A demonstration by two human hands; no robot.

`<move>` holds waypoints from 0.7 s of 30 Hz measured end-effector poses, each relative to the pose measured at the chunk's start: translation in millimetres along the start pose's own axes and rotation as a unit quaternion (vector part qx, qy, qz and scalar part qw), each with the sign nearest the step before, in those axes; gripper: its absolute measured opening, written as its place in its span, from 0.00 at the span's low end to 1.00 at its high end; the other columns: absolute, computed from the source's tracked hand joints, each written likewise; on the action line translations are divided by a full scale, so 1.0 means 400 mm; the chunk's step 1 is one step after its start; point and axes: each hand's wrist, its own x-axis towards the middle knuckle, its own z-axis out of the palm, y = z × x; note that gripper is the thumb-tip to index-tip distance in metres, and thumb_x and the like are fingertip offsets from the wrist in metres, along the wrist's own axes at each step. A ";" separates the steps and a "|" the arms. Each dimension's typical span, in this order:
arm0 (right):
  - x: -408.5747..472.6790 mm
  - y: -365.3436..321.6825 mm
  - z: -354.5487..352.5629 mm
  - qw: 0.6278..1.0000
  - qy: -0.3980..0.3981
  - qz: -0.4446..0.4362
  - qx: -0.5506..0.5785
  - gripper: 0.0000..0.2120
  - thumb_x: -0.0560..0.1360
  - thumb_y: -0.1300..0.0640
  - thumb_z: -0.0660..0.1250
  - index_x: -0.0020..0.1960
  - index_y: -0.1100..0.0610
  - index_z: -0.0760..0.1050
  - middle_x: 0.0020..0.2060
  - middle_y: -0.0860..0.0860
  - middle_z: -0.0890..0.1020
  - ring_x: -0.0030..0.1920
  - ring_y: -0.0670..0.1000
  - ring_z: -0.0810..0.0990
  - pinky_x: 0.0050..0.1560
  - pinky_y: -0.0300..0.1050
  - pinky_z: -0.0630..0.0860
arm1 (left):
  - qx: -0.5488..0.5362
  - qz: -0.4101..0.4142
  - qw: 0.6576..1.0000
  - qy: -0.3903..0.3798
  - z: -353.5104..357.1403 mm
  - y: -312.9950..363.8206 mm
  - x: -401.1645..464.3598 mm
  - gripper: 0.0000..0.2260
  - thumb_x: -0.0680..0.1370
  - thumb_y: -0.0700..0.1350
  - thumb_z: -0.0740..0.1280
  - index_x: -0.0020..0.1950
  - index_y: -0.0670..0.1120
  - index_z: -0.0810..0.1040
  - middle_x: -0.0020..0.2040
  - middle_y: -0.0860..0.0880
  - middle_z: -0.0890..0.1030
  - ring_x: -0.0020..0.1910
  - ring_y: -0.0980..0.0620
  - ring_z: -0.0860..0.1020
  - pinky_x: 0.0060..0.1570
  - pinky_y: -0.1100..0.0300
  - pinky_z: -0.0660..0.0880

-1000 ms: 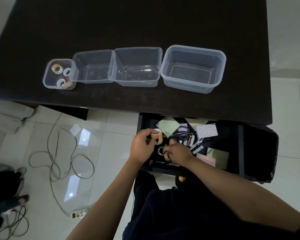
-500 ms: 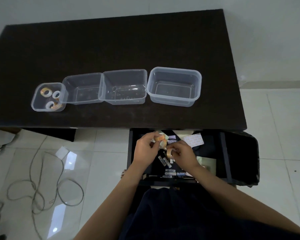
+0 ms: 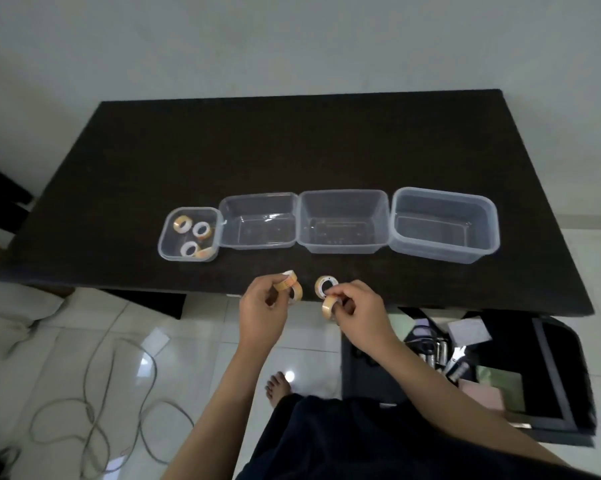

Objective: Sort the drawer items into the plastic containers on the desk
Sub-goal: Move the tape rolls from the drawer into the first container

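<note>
Dark matte bench (image 3: 292,150) carries four clear plastic containers (image 3: 342,221) in a row; the leftmost, smallest one (image 3: 188,234) has tape rolls inside. Near the bench's front edge, left hand (image 3: 262,308) pinches two amber tape rings (image 3: 289,286), right hand (image 3: 359,311) pinches two more (image 3: 327,295), fingers curled.

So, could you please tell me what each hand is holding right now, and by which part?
Each holds two tape rolls. The left hand pinches its rolls by their rims; the right hand pinches its rolls at their rims too.
</note>
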 end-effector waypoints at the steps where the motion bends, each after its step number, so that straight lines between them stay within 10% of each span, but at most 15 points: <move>1: 0.021 -0.039 0.037 1.000 -0.008 -0.007 0.004 0.11 0.70 0.68 0.69 0.49 0.56 0.82 0.38 0.44 0.74 0.34 0.42 0.75 0.38 0.27 0.70 | 0.000 -0.001 1.000 0.021 -0.046 -0.011 0.026 0.15 0.74 0.35 0.68 0.45 0.57 0.78 0.47 0.51 0.82 0.45 0.55 0.80 0.42 0.69 0.74; 10: 0.227 -0.340 0.318 0.995 -0.068 -0.056 -0.035 0.09 0.72 0.63 0.67 0.51 0.56 0.81 0.44 0.50 0.76 0.41 0.50 0.77 0.44 0.40 0.74 | 0.123 -0.024 0.987 0.099 -0.364 -0.105 0.250 0.07 0.76 0.40 0.66 0.53 0.47 0.79 0.48 0.49 0.79 0.43 0.52 0.77 0.43 0.58 0.77; 21: 0.384 -0.448 0.440 0.981 -0.105 -0.013 -0.164 0.10 0.73 0.63 0.66 0.53 0.56 0.79 0.50 0.55 0.79 0.46 0.53 0.79 0.46 0.46 0.79 | 0.242 -0.052 0.967 -0.055 -0.426 -0.149 0.397 0.16 0.74 0.41 0.66 0.62 0.49 0.75 0.56 0.47 0.76 0.51 0.47 0.77 0.49 0.50 0.79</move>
